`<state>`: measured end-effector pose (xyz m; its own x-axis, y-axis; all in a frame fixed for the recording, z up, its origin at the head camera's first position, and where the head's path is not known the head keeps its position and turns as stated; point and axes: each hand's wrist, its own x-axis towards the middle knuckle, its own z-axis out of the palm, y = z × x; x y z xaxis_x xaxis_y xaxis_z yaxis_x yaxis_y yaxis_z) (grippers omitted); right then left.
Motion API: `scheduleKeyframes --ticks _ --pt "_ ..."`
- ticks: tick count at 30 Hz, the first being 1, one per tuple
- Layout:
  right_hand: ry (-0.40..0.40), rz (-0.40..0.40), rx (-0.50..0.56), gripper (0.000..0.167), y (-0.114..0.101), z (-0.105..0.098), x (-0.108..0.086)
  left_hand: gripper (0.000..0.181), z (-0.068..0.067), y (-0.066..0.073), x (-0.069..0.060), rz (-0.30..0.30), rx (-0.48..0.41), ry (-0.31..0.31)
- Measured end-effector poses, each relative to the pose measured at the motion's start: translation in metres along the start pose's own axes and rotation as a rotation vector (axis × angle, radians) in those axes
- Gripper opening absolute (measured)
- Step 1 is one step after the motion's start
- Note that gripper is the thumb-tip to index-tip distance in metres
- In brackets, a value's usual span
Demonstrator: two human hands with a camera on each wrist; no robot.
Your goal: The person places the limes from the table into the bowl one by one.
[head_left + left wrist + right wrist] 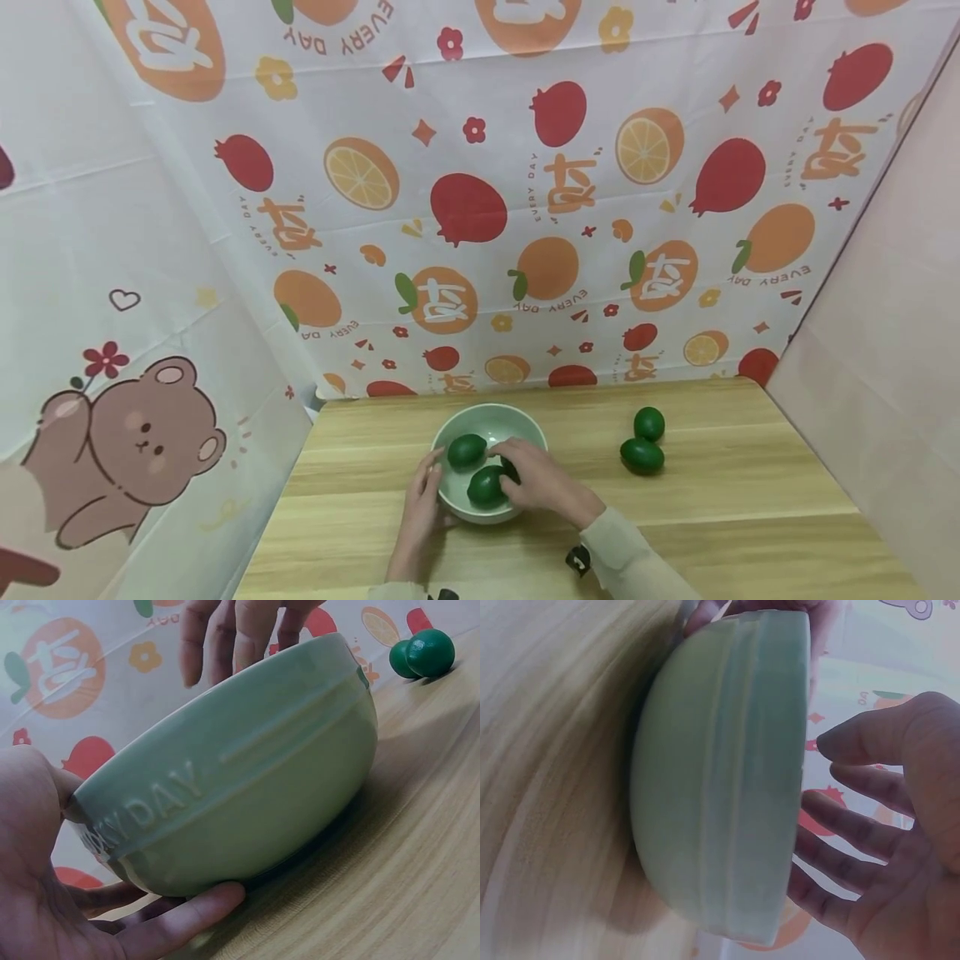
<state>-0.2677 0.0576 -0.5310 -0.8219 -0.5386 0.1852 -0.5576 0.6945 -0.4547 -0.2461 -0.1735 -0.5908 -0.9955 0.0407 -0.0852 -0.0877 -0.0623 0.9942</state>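
Note:
A pale green bowl stands on the table, its side lettering visible in the left wrist view. My left hand holds its left side, thumb at the rim and fingers low against the outside. Inside lie a dark green lime and another lime; a third dark green shape is partly covered by my right hand. That hand reaches over the right rim with its fingers spread and loosely bent. In the right wrist view no fruit shows between the thumb and fingers.
Two more limes lie right of the bowl, one lime behind the other lime, touching. Wooden table extends around them. A fruit-printed cloth rises behind, with pale cloth walls on both sides.

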Motion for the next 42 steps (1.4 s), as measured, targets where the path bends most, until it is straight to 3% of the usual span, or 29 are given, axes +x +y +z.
scheduleKeyframes --ticks 6,15,22,27,35,42 --pt "0.032 0.031 0.02 0.045 0.001 -0.006 -0.002 0.054 0.0 -0.001 0.0 -0.018 -0.009 0.001" --pt "0.193 0.018 0.016 0.038 0.014 -0.019 -0.005 0.054 0.0 -0.001 0.0 -0.025 -0.038 0.004" --pt "0.277 0.1 0.051 0.04 0.025 -0.041 -0.012 0.053 0.001 0.001 0.001 -0.028 -0.039 0.005" --pt "0.317 0.135 0.04 0.041 0.04 -0.053 -0.022 0.053 0.001 0.001 0.002 -0.032 -0.038 0.009" --pt "0.377 0.214 0.007 0.043 0.068 -0.062 -0.032 0.053 -0.004 0.004 0.015 -0.029 -0.034 -0.006" --pt "0.403 0.243 -0.018 0.044 0.085 -0.067 -0.045 0.054 -0.004 0.006 0.014 -0.018 -0.015 -0.007"
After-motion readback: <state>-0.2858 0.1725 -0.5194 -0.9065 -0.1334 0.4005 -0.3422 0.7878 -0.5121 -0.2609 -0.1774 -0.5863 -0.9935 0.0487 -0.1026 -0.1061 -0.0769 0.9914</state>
